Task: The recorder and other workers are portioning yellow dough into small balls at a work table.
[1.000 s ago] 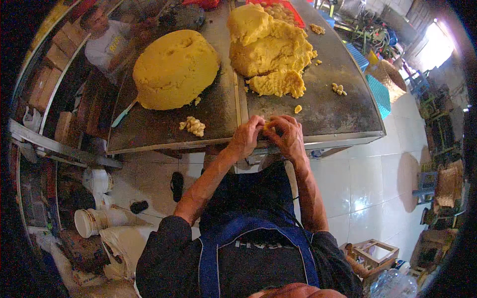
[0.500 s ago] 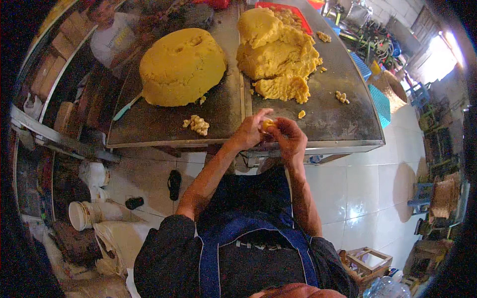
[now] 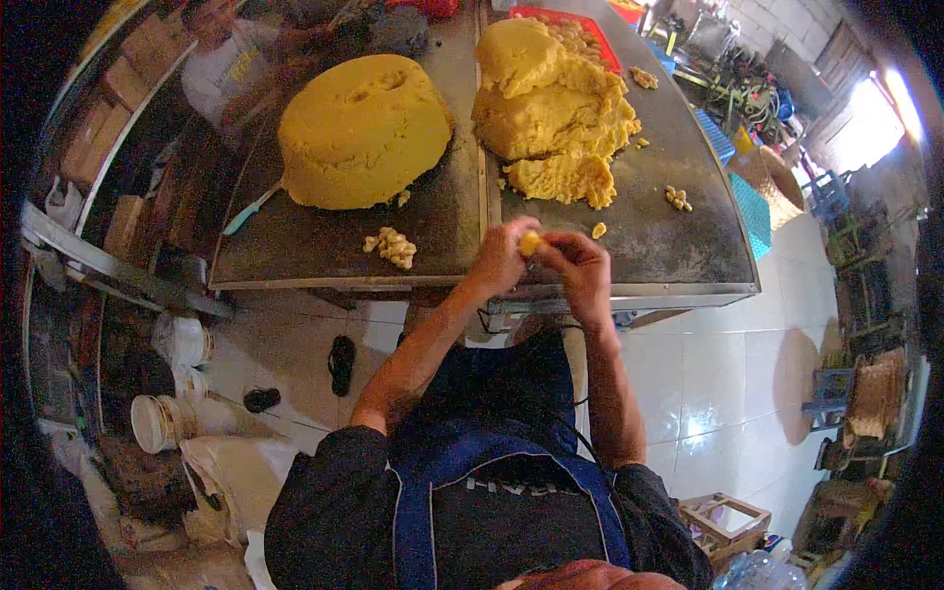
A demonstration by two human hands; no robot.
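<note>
Just above the table's near edge, my left hand [image 3: 500,260] pinches a small piece of yellow dough [image 3: 530,242] in its fingertips. My right hand [image 3: 582,270] is closed, thumb and fingers pressed against the piece's right side. Beyond my hands lies a torn, crumbly heap of yellow dough [image 3: 551,113]. A large smooth mound of dough [image 3: 364,133] sits to its left. One loose scrap of dough [image 3: 599,230] rests near my right hand. Pale nuts lie in a pile [image 3: 391,247] at the left and a smaller cluster [image 3: 678,199] at the right.
At the far end a red tray [image 3: 600,41] holds small rounded pieces. A tool with a light blue handle [image 3: 248,212] sticks out beside the big mound. Another person [image 3: 231,74] stands across at the far left. White buckets [image 3: 162,423] stand on the floor at left.
The small dough piece now shows more plainly between my fingertips. My right hand has shifted slightly right, its fingers drawn back a little. The dough heaps stay put.
</note>
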